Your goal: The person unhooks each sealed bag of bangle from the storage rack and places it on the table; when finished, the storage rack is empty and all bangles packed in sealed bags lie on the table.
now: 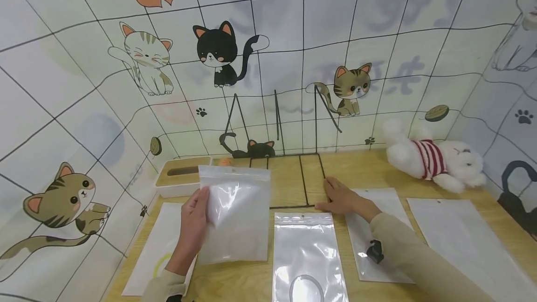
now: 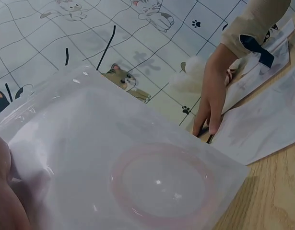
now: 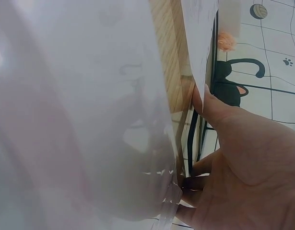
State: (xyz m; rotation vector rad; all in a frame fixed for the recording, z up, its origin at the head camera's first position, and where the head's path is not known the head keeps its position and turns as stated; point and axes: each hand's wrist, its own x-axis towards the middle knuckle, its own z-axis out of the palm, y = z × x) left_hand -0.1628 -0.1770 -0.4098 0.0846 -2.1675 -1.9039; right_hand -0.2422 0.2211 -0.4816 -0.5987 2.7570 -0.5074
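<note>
My left hand (image 1: 194, 223) pinches the left edge of a clear zip bag (image 1: 237, 213) and holds it upright above the table. Through the bag's film a pale pink ring (image 2: 117, 179) shows in the left wrist view. Past it, my right hand (image 1: 346, 198) grips the near right corner of a black wire rack (image 1: 304, 181), thumb and fingers on either side of the wire. Part of the rack is hidden behind the raised bag. Just in front of the rack another zip bag (image 1: 306, 246) lies flat, with a grey ring inside.
Flat white bags lie under my right forearm (image 1: 379, 199) and at far right (image 1: 461, 227). At left, another bag (image 1: 147, 232) has a yellow ring. A white box (image 1: 178, 192) with a slotted wooden lid and a plush toy (image 1: 459, 164) stand near the patterned wall.
</note>
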